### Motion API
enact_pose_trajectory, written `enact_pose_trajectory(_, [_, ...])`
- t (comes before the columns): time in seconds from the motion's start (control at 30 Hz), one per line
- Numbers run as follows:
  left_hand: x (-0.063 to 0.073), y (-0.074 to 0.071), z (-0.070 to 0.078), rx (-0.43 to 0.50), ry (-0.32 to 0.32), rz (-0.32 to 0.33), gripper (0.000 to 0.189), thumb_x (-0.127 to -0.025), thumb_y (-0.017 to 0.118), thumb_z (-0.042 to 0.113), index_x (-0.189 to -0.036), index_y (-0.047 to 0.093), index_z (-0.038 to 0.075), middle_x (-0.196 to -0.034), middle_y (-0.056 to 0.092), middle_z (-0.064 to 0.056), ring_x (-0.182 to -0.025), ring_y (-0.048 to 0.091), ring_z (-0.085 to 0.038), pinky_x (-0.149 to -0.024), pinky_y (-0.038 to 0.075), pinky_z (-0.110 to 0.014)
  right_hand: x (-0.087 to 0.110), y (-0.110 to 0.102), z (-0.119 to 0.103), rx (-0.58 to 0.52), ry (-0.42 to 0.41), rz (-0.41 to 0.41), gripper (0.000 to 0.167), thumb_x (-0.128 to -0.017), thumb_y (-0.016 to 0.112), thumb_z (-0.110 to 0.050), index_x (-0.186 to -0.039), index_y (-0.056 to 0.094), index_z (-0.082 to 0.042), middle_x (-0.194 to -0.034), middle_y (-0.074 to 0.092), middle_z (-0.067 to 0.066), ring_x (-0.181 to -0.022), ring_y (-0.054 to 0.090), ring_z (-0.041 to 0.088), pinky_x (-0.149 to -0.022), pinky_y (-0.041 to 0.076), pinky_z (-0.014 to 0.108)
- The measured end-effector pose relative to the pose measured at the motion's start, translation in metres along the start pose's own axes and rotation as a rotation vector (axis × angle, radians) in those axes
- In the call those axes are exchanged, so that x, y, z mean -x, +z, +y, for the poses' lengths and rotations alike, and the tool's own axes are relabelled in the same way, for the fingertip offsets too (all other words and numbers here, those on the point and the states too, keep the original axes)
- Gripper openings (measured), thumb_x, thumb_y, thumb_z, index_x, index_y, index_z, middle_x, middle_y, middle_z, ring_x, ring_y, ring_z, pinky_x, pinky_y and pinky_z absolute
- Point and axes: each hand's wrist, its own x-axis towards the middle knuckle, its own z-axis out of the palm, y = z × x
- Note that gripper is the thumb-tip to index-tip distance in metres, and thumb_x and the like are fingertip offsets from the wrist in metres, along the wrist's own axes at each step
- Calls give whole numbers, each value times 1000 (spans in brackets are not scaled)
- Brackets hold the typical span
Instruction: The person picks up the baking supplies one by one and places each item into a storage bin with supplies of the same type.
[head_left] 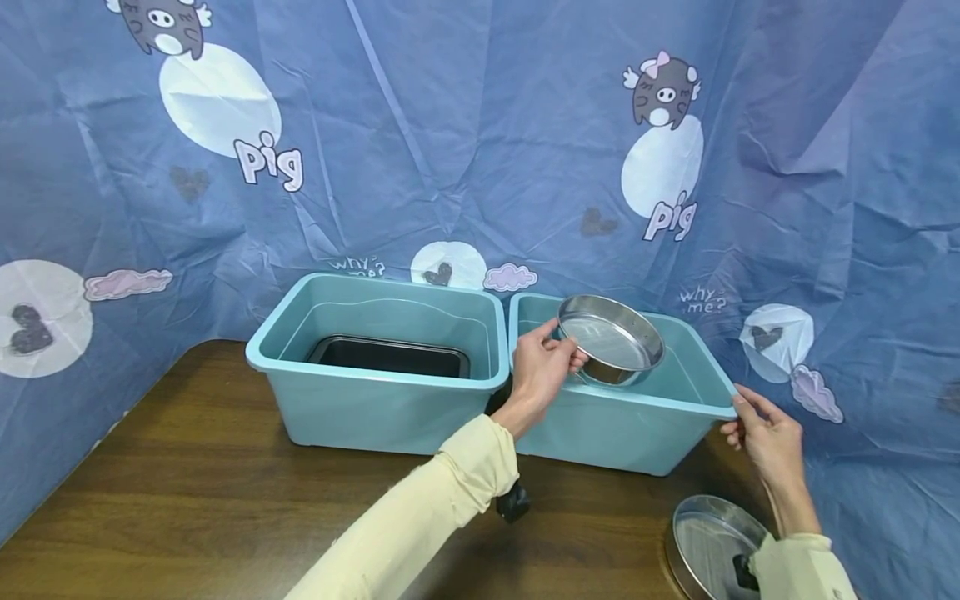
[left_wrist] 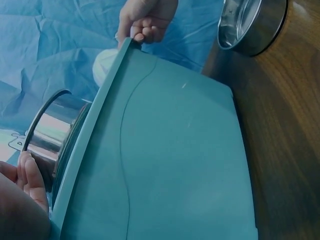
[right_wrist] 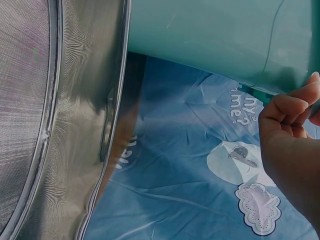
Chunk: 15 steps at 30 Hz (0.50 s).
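Observation:
My left hand (head_left: pixel 538 367) pinches the near-left rim of a round metal sieve (head_left: pixel 611 333) with a fine mesh bottom. The sieve is tilted over the mouth of the right-hand teal bin (head_left: pixel 600 432), and its lower side overlaps the bin's front rim in the head view. At that bin's right front corner, my right hand (head_left: pixel 772 442) grips the rim between thumb and fingers. Below my right forearm a second sieve (head_left: pixel 708 542) lies on the table, partly covered by the sleeve; its mesh and metal wall (right_wrist: pixel 82 110) fill the left of the right wrist view.
A second teal bin (head_left: pixel 375 417) stands just left of the first, with a black rectangular pan (head_left: pixel 390 358) inside. Both bins sit on a brown wooden table (head_left: pixel 187 500). Behind them hangs a blue printed curtain (head_left: pixel 465 150).

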Motion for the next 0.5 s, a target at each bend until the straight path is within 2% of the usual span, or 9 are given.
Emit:
enact_pose_trajectory(0.1, [-2, 1, 0, -6, -2, -1, 55, -99, 60, 0, -151, 45, -6, -82, 75, -11, -67, 69, -9, -74, 62, -31, -18, -18, 32, 20, -6, -12, 37, -102, 68, -23, -134, 67, -4, -62, 69, 5, -47, 62, 8, -41, 48, 20])
enact_pose_trajectory(0.17, [-2, 1, 1, -16, -2, -1, 55, -99, 60, 0, -152, 45, -6, -82, 75, -11, -66, 68, -8, -74, 62, -32, -25, -24, 44, 1, -2, -20, 33, -102, 70, -23, -132, 70, -11, -64, 70, 6, -48, 64, 11, -41, 49, 21])
enact_pose_trajectory(0.23, [-3, 1, 1, -20, -4, -2, 56, -99, 60, -1, -152, 44, -6, -81, 75, -11, -65, 68, -8, -72, 61, -29, -25, -24, 44, -1, 0, -9, 33, -101, 71, -25, -131, 71, -11, -64, 69, 6, -48, 63, 12, -42, 48, 21])
enact_pose_trajectory(0.27, [-3, 1, 1, -23, -5, -2, 56, -99, 60, -1, -152, 44, -6, -81, 75, -11, -65, 67, -7, -71, 61, -28, -23, -21, 39, 33, 1, 0, 33, -101, 70, -25, -131, 70, -9, -64, 69, 7, -48, 63, 12, -42, 49, 20])
enact_pose_trajectory(0.33, [-4, 2, 2, -23, -10, -5, 56, -98, 60, -2, -152, 44, -6, -81, 75, -11, -64, 67, -7, -70, 60, -26, -9, -7, 14, 65, 24, 21, 36, -103, 67, -22, -132, 66, -1, -62, 68, 7, -47, 62, 11, -43, 48, 20])
enact_pose_trajectory(0.43, [-5, 3, 3, -26, -6, -5, 52, -98, 58, -4, -149, 49, -4, -82, 76, -11, -69, 71, -13, -70, 60, -24, 15, 16, -32, 76, 75, 47, 19, -105, 62, -16, -119, 71, -7, -59, 66, 3, -46, 59, 8, -43, 47, 18])
enact_pose_trajectory(0.5, [-5, 4, 4, -30, 0, -6, 46, -98, 56, -6, -144, 57, -3, -85, 76, -14, -73, 73, -19, -75, 61, -31, 25, 26, -49, 79, 113, 57, 14, -105, 60, -14, -116, 69, -13, -57, 64, -1, -45, 57, 5, -44, 46, 17])
